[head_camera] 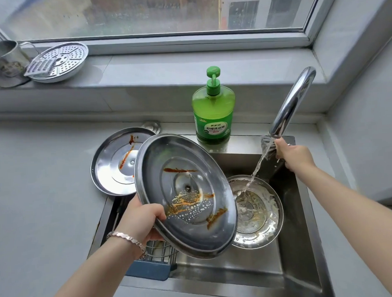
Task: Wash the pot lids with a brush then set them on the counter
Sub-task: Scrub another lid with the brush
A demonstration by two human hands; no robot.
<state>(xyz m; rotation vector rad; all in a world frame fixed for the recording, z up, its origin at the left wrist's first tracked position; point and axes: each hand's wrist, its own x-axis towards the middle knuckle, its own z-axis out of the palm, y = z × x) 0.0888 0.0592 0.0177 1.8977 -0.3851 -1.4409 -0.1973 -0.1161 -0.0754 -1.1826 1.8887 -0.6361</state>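
A hand can pass over the table (34,177) left of the sink (300,244) and along the basin's near-right floor. The pot lid (185,193) gripped by the left hand (142,220) spans the basin's left half above a wire rack (151,268). A soapy lid (256,213) lies under the faucet (289,103), where the right hand (292,155) grips a brush (268,145). A stained lid (110,165) overhangs the far-left rim; a detergent bottle (213,111) stands behind.

Green soap bottle (213,112), silver lid (186,196) streaked orange-brown, grey counter (39,177).

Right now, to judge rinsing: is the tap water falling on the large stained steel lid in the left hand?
No, the water stream misses the large stained steel lid and hits the soapy steel lid in the sink.
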